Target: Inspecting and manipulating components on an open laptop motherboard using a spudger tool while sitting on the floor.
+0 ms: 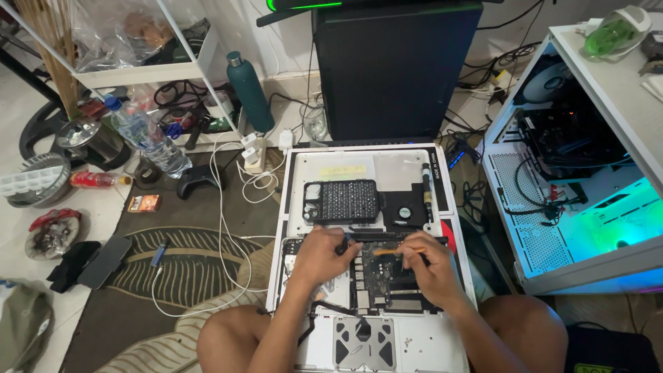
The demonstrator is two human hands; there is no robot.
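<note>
Laptop board (376, 276), flat, dark, thin orange tool (388, 251)

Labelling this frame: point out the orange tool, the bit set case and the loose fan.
orange tool (388, 251), head view, on its shaft left of the right hand.
bit set case (342, 201), head view, middle of the bit grid.
loose fan (405, 213), head view, on its hub.

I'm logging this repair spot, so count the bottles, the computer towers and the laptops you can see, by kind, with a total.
Bottles: 3 (dark green flask, clear water bottle, small red-labelled bottle lying flat)
Computer towers: 2 (black tower, white open-sided tower)
Opened laptops: 1 (under both hands)
Total: 6
</note>
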